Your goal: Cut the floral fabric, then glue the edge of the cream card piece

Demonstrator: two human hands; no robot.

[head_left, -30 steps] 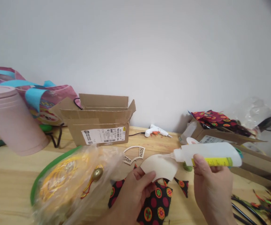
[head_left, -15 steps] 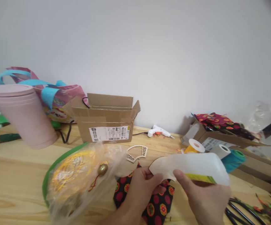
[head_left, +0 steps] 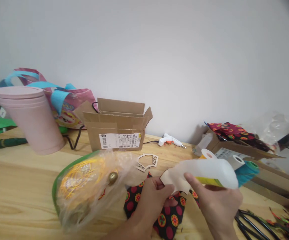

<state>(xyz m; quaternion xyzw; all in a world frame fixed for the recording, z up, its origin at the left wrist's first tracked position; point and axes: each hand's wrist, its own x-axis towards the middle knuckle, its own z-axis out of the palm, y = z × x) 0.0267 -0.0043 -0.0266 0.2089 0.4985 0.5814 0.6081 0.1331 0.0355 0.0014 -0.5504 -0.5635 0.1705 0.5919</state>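
- Across the lower frame: a pale pine table (head_left: 17, 186), planked, with visible grain, bearing everything below.
- Left of centre: a pink ribbed tub (head_left: 32, 120), smooth plastic, tapering, standing mouth down.
- Behind it: a pink fabric tote bag (head_left: 67, 106) with blue handles, slumped against the wall.
- Upper centre: an open cardboard box (head_left: 117, 130), corrugated, with a white shipping label on its face.
- Lower left of centre: a crinkled clear plastic bag (head_left: 89, 186) over a green-rimmed round thing, with yellow cord and a small brass bell inside.
- Bottom centre: black printed fabric (head_left: 169, 216) with red and orange dots, soft and flat, under both hands.
- Right of centre: a glue bottle (head_left: 214, 173), translucent white squeezable plastic with a yellow label, lying almost level, nozzle towards the left. The right hand (head_left: 216, 203) is wrapped round it from below, thumb pressed on its side.
- Centre: a fan-shaped wooden piece (head_left: 174, 176), thin, pale, plain-faced and curved, held just above the fabric. The left hand (head_left: 149, 200) pinches its lower left edge between thumb and fingers.
- Step in hand, by judgement: glue is going onto the piece. Next comes a gentle squeeze and a steady sweep of the nozzle along the curve.
- Right: a teal thread spool (head_left: 246, 170), wound and matte.
- Upper centre right: a white glue gun (head_left: 170, 140), hard plastic, corded.
- Centre: a wooden lattice cut-out (head_left: 148, 161), fretted and fan-shaped, flat on the table.
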